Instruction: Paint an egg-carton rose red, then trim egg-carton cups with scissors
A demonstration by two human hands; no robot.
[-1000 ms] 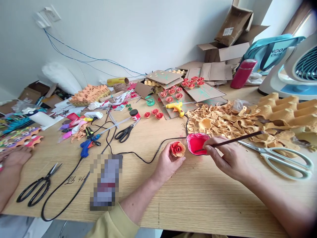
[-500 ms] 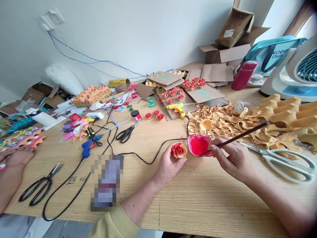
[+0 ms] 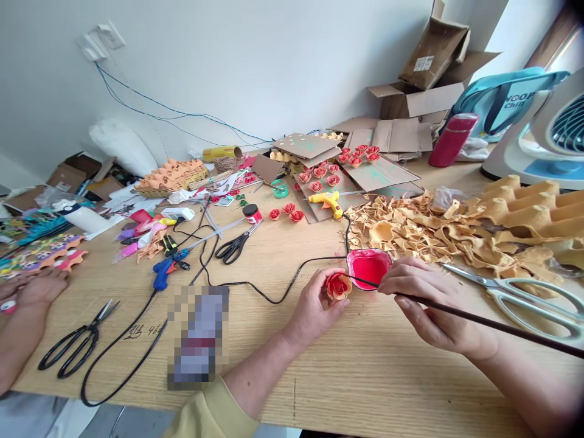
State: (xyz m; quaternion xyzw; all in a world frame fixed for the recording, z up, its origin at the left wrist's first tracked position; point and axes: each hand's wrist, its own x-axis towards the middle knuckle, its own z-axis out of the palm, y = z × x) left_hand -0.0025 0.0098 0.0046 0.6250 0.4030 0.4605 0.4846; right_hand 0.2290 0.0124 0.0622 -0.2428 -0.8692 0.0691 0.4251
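Observation:
My left hand (image 3: 318, 302) holds a paper-pulp rose (image 3: 338, 285) with red inner petals and partly bare tan outer ones. In my right hand (image 3: 429, 304) is a long dark paintbrush (image 3: 474, 317), held near its front end. Its tip reaches over to the rose's petals. Just behind my hands stands a small tub of red paint (image 3: 368, 265), its rim smeared pink. Several finished-looking red roses (image 3: 296, 216) lie farther back on the table and on cardboard.
Tan egg-carton scraps (image 3: 410, 222) pile up behind my right hand, near pale-handled scissors (image 3: 533, 304). A yellow glue gun (image 3: 329, 202), a blue glue gun (image 3: 163, 272), black scissors (image 3: 79, 340) and cables spread across the table. Another person's hand (image 3: 45, 286) rests at far left.
The brush has left the paint tub and swung left, so its tip is now at the rose and its handle points down to the right. The rose is slightly tilted and shifted right.

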